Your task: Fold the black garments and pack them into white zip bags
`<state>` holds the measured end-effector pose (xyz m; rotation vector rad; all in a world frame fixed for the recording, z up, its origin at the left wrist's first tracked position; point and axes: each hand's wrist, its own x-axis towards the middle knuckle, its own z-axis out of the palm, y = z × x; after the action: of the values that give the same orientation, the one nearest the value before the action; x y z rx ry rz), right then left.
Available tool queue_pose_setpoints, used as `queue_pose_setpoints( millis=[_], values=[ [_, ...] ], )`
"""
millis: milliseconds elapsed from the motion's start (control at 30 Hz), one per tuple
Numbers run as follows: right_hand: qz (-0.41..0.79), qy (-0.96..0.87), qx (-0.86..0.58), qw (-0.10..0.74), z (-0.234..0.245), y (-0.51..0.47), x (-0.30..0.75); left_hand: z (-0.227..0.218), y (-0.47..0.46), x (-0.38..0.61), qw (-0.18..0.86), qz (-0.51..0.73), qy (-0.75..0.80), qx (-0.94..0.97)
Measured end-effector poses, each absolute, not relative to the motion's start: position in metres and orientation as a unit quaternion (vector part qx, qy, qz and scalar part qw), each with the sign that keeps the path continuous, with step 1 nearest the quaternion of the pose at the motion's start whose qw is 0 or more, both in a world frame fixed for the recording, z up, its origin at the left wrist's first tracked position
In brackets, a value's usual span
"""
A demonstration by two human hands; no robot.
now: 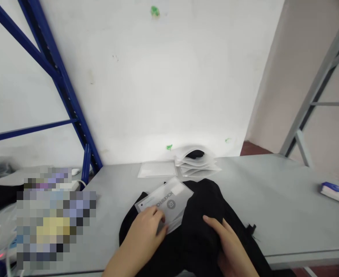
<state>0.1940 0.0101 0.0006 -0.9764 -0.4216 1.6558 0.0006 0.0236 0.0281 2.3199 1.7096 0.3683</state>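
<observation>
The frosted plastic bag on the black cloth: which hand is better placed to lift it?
Probably the left: the left hand already touches the frosted bag, while the right hand lies on the black cloth, apart from it.

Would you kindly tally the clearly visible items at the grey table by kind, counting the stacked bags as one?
Printed frosted bag: 1
Plain frosted bag: 1
Stack of frosted bags: 1
Black garment: 1
Blue-and-white packet: 1
Total: 5

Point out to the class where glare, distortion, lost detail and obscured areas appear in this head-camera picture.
In the head view, glare washes out the wall low down; wide-angle distortion makes the blue rack lean; the black cloth loses fold detail in shadow; the pouch print stays partly legible; a pixelated block hides the left side.
</observation>
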Motion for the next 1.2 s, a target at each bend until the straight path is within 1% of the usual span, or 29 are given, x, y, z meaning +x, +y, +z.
queue_pose_setpoints(
  millis=[100,200,333,433,533,600,667,800,867,1000,1100,1167,1200],
  values=[
    [0.705,-0.18,-0.416,0.545,0.002,0.006,0.194,0.023,0.026,0.01,0.071,0.094,0.558,0.821],
    [0.686,-0.202,-0.453,0.533,0.003,0.005,0.191,0.018,0.028,0.019,0.074,0.104,0.548,0.827],
    [0.696,-0.269,-0.45,0.49,-0.005,0.008,0.19,0.019,0.028,0.02,0.134,0.225,0.576,0.775],
    [0.706,-0.323,-0.431,0.461,-0.013,0.011,0.191,0.024,0.028,0.014,0.15,0.321,0.617,0.703],
    [0.695,-0.363,-0.429,0.448,-0.013,0.01,0.191,0.028,0.025,0.011,0.162,0.367,0.604,0.689],
    [0.687,-0.392,-0.426,0.44,-0.009,0.009,0.192,0.029,0.02,0.013,0.169,0.356,0.576,0.716],
    [0.683,-0.428,-0.419,0.418,-0.004,0.009,0.195,0.03,0.014,0.016,0.154,0.325,0.548,0.755],
    [0.681,-0.507,-0.391,0.355,0.004,0.012,0.204,0.029,0.0,0.023,0.053,0.255,0.477,0.839],
    [0.67,-0.505,-0.399,0.371,0.005,0.017,0.206,0.026,-0.006,0.025,-0.012,0.24,0.442,0.864],
    [0.613,-0.448,-0.429,0.489,0.0,0.029,0.196,0.005,-0.014,0.035,-0.118,0.249,0.431,0.859],
    [0.58,-0.398,-0.441,0.558,-0.007,0.035,0.181,-0.013,-0.016,0.045,-0.164,0.273,0.433,0.843],
    [0.569,-0.374,-0.448,0.579,-0.008,0.033,0.171,-0.019,-0.015,0.048,-0.19,0.304,0.428,0.83],
    [0.583,-0.363,-0.44,0.578,-0.007,0.03,0.167,-0.02,-0.014,0.049,-0.201,0.319,0.433,0.819]
  ],
)
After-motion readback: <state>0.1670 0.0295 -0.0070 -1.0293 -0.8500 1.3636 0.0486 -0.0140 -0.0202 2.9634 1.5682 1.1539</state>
